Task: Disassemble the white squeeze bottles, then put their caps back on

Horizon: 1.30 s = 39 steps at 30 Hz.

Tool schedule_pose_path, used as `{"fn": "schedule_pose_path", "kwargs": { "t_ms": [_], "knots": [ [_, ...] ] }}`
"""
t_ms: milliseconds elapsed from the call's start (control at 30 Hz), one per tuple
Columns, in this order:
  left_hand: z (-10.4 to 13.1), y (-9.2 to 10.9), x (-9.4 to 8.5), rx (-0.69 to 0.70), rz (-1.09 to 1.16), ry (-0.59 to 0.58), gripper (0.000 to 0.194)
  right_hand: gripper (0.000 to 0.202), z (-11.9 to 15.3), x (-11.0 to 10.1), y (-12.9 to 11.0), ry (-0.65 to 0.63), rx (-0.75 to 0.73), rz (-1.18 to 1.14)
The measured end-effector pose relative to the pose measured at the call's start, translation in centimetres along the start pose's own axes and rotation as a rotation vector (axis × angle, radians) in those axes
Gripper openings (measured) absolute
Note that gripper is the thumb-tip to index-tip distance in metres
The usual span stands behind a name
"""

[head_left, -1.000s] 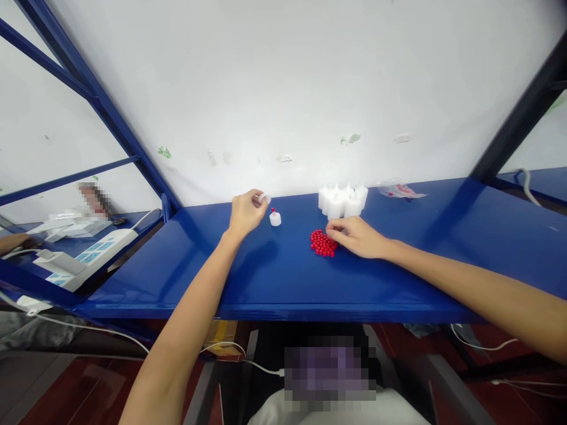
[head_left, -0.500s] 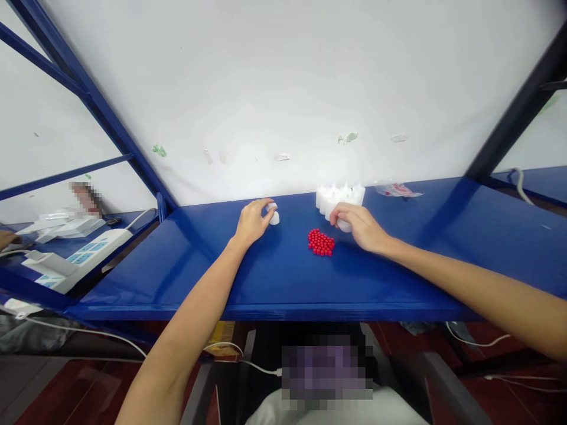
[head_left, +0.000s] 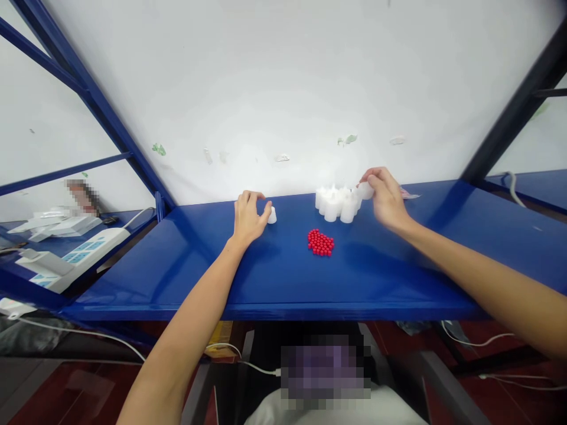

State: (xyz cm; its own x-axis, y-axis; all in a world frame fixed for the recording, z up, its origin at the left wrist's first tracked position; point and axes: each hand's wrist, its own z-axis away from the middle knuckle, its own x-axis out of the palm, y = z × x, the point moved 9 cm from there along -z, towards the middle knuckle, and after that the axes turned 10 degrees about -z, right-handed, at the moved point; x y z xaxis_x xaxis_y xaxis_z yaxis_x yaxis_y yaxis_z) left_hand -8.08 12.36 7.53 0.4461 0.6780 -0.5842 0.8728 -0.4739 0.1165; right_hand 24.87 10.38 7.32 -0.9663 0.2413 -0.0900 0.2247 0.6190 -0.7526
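Note:
My left hand [head_left: 251, 217] rests on the blue table with its fingers curved and apart. Beside its thumb stands a small white tapered piece [head_left: 271, 216]; whether the thumb touches it I cannot tell. My right hand [head_left: 386, 198] is raised at the right of a group of white cylinders with pointed tips [head_left: 331, 209]. Pinched between its thumb and fingers is a similar white piece [head_left: 365, 190], tilted and partly hidden. In front of the group lies a patch of small red pieces [head_left: 321, 242], packed close together.
The blue table [head_left: 283, 277] runs along a white wall. Behind my right hand a clear plastic bag with red on it [head_left: 410, 195] shows in part. On the left, past the blue frame, are a power strip [head_left: 84, 257] and white boxes [head_left: 73, 226].
My right hand has moved up and right, away from the front of the white group, with a white piece in it. My left fingers have opened away from the white pieces beside them.

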Motion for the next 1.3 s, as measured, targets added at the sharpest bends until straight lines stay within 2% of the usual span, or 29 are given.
{"fn": "schedule_pose_path", "kwargs": {
  "t_ms": [67,133,300,433,533,600,667,833,967,1067,1300],
  "knots": [
    [-0.1,0.4,-0.9,0.015,-0.022,0.079,0.028,0.025,0.1,-0.7,-1.0,0.078,-0.079,0.110],
    [-0.2,1.1,-1.0,0.062,-0.009,0.068,0.040,0.027,0.2,-0.8,-1.2,0.094,-0.106,0.188],
    [0.5,3.3,0.2,0.167,0.041,-0.101,0.042,0.016,0.0,-0.8,0.1,0.110,-0.046,0.204],
    [1.9,6.5,1.5,0.256,0.067,-0.240,0.043,0.012,-0.2,-0.9,0.5,0.131,-0.058,0.147],
    [3.1,8.9,2.6,0.367,0.121,-0.371,0.034,0.012,-0.3,-0.9,0.6,0.121,-0.075,0.116],
    [3.6,9.8,3.1,0.430,0.155,-0.431,0.026,0.013,-0.3,-0.8,0.7,0.108,-0.076,0.119],
    [3.7,9.7,3.3,0.450,0.162,-0.461,0.023,0.015,-0.2,-0.6,0.9,0.094,-0.073,0.132],
    [3.5,8.2,3.5,0.389,0.207,-0.537,0.028,0.019,0.0,-0.4,1.2,0.081,-0.030,0.183],
    [3.9,8.7,3.7,0.411,0.313,-0.658,0.034,0.015,0.1,-0.4,1.1,0.077,-0.024,0.304],
    [4.1,9.3,3.6,0.422,0.388,-0.707,0.035,0.010,0.1,-0.4,1.0,0.068,-0.038,0.400],
    [4.0,9.7,3.0,0.428,0.329,-0.648,0.024,0.008,0.5,0.0,0.2,0.052,-0.132,0.469]
  ]
}}
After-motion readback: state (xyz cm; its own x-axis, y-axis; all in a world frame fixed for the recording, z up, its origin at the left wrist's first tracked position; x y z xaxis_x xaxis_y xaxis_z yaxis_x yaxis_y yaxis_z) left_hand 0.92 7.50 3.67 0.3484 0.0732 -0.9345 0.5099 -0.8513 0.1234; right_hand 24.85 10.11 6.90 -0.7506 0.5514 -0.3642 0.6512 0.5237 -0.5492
